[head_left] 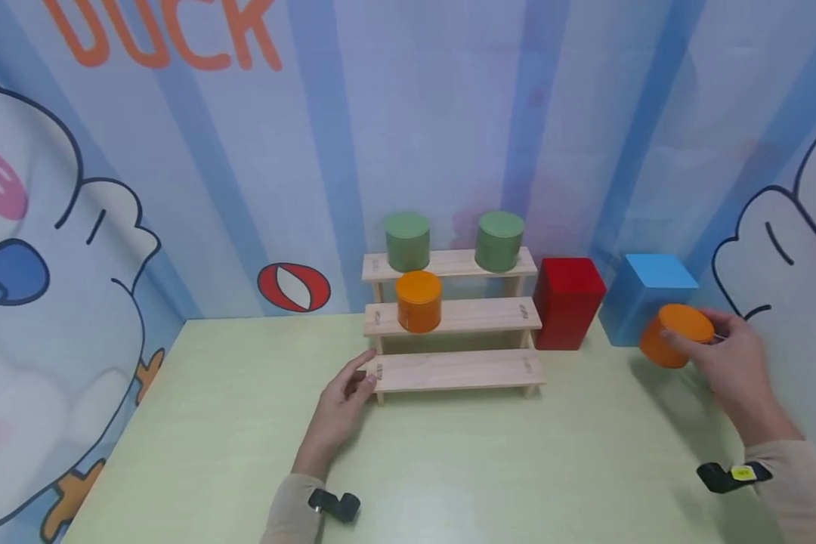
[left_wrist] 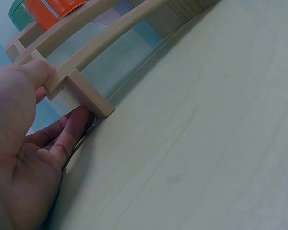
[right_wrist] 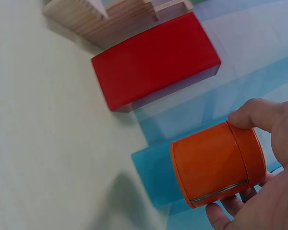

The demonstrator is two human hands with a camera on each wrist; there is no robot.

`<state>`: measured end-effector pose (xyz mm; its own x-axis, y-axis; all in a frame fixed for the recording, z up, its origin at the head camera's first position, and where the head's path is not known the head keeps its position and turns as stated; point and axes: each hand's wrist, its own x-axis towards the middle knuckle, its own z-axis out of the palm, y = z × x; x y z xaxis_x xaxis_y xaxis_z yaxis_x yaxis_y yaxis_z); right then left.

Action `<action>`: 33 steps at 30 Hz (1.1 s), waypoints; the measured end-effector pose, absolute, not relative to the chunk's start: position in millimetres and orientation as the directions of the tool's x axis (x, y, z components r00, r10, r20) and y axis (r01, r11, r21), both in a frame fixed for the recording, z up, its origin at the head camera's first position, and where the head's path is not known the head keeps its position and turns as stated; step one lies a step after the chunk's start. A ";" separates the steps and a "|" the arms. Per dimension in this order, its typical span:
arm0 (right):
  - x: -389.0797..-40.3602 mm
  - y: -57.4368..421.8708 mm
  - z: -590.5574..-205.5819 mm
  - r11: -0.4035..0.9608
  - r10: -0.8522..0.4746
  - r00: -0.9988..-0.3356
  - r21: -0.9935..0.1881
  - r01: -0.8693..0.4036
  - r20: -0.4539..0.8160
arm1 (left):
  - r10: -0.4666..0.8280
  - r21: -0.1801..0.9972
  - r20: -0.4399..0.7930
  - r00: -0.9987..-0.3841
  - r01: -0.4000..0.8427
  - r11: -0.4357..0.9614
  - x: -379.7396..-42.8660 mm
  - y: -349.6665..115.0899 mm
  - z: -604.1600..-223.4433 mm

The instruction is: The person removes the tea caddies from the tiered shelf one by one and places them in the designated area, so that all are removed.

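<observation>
My right hand (head_left: 737, 363) grips an orange round tin (head_left: 676, 336), tilted, in front of the blue block (head_left: 659, 279). In the right wrist view, thumb and fingers lie on opposite sides of the tin (right_wrist: 213, 163) near its lid. At the left end of a three-step wooden stand (head_left: 459, 370), my left hand (head_left: 340, 404) holds the lowest step's corner. The left wrist view has its fingers (left_wrist: 77, 127) by the step's leg. Another orange tin (head_left: 418, 302) stands on the middle step. Two green tins (head_left: 408, 242) stand upright on the top step.
A red block (head_left: 567, 302) stands just right of the stand, with the blue block beyond it. Behind everything hangs a striped blue backdrop (head_left: 421, 113) with cartoon figures. The pale table (head_left: 449, 468) extends in front of the stand.
</observation>
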<state>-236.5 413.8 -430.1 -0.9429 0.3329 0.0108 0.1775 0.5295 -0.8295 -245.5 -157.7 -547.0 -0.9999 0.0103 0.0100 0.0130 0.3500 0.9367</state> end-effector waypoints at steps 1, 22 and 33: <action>-236.1 414.6 -433.7 0.538 0.326 -0.945 -0.821 0.189 -0.004 | 0.008 0.937 0.008 -1.000 0.011 0.350 -245.4 -157.8 -547.4; -230.0 420.5 -477.3 0.524 0.301 -0.939 -0.794 0.308 -0.165 | 0.018 0.939 0.010 -1.000 0.015 0.343 -244.6 -157.4 -545.4; -231.4 422.3 -478.5 0.560 0.276 -0.947 -0.773 0.297 -0.164 | 0.019 0.940 0.010 -1.000 0.016 0.342 -245.9 -157.8 -546.9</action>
